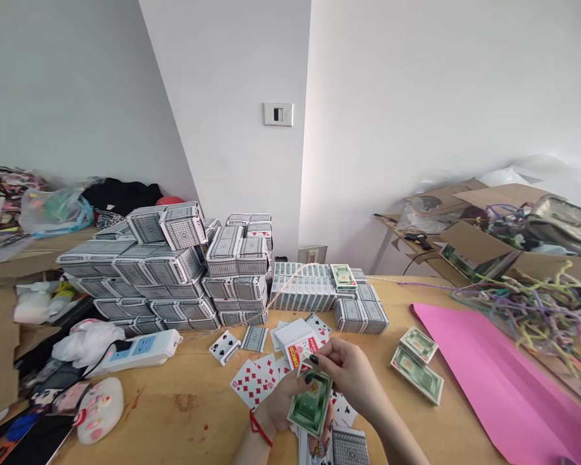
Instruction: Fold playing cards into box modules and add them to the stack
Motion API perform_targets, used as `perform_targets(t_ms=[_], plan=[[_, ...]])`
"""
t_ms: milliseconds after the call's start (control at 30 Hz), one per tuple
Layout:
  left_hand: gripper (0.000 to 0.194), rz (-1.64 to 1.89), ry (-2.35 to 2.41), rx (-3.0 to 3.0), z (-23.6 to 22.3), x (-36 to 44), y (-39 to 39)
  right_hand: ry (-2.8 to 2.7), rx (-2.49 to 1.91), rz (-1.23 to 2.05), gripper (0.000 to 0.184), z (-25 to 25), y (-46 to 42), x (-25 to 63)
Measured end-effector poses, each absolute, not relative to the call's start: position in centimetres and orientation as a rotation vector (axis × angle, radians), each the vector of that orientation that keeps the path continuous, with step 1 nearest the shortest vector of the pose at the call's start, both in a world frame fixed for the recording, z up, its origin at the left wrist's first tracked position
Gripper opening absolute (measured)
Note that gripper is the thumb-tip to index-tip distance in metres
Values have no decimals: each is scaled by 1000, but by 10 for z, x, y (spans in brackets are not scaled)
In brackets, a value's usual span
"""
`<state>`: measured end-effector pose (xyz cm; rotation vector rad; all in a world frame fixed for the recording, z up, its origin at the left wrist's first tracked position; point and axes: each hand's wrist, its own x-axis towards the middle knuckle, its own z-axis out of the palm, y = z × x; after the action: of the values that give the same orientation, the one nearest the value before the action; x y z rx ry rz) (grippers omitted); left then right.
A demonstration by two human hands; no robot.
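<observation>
Wooden table [164, 413] under pale walls [416, 97]: over loose cards [254, 381], the left hand's [281, 399] grip clamps a green box [311, 405]; the right hand [348, 371] pinches its top end. Probably light, stiff, crushable; best held by its long edges.

The green box [311, 403] partly hides the left hand [281, 399].

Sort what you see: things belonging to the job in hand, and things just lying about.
Seemingly in the job:
- green box, in the left hand, right hand at its top
- loose cards
- stacked card packs

Probably just lying about:
- power strip
- pink sheet
- tangled cords
</observation>
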<state>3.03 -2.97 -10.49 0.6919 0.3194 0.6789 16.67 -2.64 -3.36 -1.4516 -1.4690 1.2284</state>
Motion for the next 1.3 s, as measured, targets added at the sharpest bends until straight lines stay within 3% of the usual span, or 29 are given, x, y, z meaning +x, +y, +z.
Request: perform_targets(t_ms=[167,267,433,633,967,1300], plan=[[55,591,235,711,-109,26,-28,-1378,-1339,1434,18,-38,-25,165],[50,567,238,738,-107,23,-28,-1350,-1287,1559,25,-38,-24,165],[50,569,200,767,-109,21,-26,-1319,-1292,1596,26,-34,-24,166],[52,614,209,735,-115,24,-25,-1408,-1352,1469,25,-32,-25,163],[60,831,361,735,-106,20,-27,-1927,-1212,1205,41,-14,-37,170],[59,775,368,699,-117,23,-29,-1885,-1253,1156,24,-18,-29,174]])
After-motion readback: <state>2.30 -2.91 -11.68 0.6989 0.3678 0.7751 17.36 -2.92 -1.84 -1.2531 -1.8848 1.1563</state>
